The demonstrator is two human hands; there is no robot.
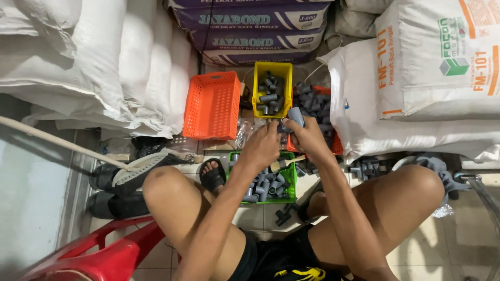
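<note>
I sit on the floor with both hands raised over a green basket [289, 179] of grey pipe fittings. My right hand [309, 136] grips a grey pipe fitting [296, 115] and a small brush [281, 164] that sticks out below it. My left hand [263, 145] is closed on the same fitting from the left side. Just beyond my hands stands a yellow bin [260, 88] holding several grey fittings.
An orange basket [212, 105] lies empty to the left of the yellow bin. Another orange basket [330, 112] full of grey fittings sits at the right. White sacks [427, 78] and stacked purple bags [250, 26] wall the area. Black boots [112, 192] and a red stool [104, 252] are at the left.
</note>
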